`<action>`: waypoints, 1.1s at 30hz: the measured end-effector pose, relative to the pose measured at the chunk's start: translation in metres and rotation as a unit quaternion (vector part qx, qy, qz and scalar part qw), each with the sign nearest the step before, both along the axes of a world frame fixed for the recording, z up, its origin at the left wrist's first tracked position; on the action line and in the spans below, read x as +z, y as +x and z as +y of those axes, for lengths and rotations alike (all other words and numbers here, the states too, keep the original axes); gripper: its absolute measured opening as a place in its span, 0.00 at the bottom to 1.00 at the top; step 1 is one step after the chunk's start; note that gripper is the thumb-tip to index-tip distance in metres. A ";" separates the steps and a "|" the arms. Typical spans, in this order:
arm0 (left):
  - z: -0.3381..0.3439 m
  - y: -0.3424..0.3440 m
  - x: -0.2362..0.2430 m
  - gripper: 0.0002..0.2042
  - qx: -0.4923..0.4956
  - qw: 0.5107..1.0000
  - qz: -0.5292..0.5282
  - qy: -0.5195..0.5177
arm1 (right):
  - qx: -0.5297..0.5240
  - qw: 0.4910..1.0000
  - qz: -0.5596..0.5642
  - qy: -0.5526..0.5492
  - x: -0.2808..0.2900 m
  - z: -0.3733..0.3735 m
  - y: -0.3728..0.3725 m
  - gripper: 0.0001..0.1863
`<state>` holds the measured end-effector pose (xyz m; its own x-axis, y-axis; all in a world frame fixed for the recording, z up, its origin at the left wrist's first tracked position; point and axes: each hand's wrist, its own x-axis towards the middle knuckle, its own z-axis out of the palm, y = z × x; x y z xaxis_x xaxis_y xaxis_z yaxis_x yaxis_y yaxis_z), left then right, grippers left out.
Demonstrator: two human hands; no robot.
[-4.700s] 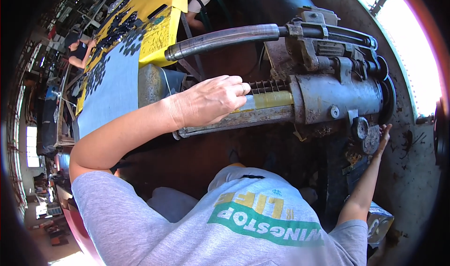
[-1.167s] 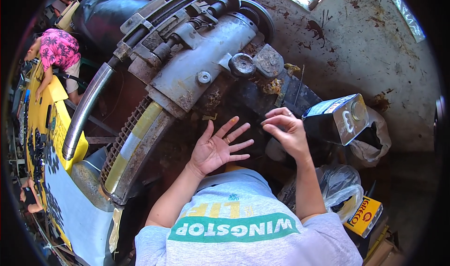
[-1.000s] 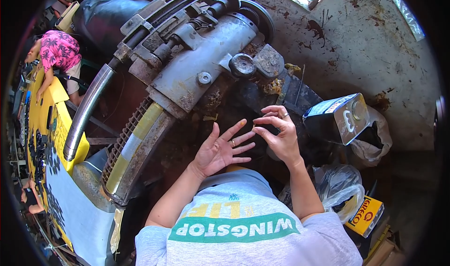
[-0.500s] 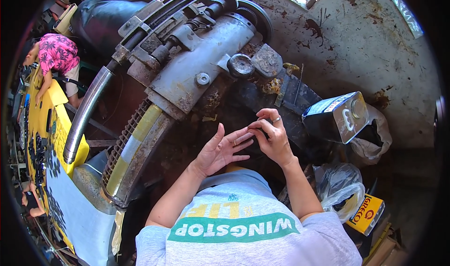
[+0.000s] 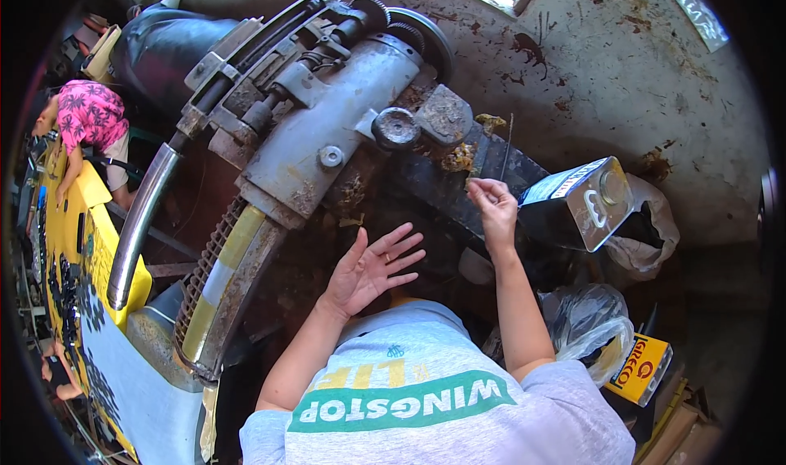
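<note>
My left hand (image 5: 372, 273) is held palm up in front of my shirt, fingers spread, nothing in it. To its right, my right hand (image 5: 496, 207) is raised with thumb and fingertips pinched together; what they hold, if anything, is too small to make out. The pinch is just below a lumpy amber residue (image 5: 460, 157) stuck beside the dark metal bed (image 5: 512, 166) of the machine. Beyond my left hand lies the grey, rusty machine body (image 5: 344, 109) with a round black knob (image 5: 395, 128) and toothed gears (image 5: 372, 13).
A rectangular metal can (image 5: 585, 203) stands right of my right hand, by a crumpled sack (image 5: 651, 236). Below are a clear plastic bag (image 5: 589, 326) and a yellow tin (image 5: 639, 369). A polished curved metal arm (image 5: 143, 227) reaches leftward. Another person (image 5: 90, 117) leans over a yellow table (image 5: 98, 195).
My right hand has left the fingertips of my left hand and moved up and right toward the machine bed. My left hand stays open and its fingers spread wider. The view has shifted slightly.
</note>
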<state>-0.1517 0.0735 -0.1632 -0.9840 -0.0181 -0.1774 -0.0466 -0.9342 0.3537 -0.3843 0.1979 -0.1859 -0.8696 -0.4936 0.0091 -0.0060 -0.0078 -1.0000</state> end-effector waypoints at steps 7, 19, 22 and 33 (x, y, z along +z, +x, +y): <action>0.002 0.002 -0.005 0.35 0.031 0.999 -0.019 0.032 | -0.062 0.965 0.181 0.178 -0.012 -0.001 -0.071 0.19; -0.003 0.011 -0.008 0.32 0.076 0.995 -0.063 0.010 | 0.010 0.863 0.388 0.323 -0.030 -0.022 -0.087 0.36; -0.002 0.013 -0.008 0.32 0.080 0.994 -0.068 -0.001 | 0.005 0.868 0.380 0.321 -0.042 -0.020 -0.090 0.35; -0.006 0.019 -0.008 0.30 0.082 0.993 -0.081 -0.030 | 0.019 0.903 0.320 0.284 -0.042 -0.008 -0.090 0.32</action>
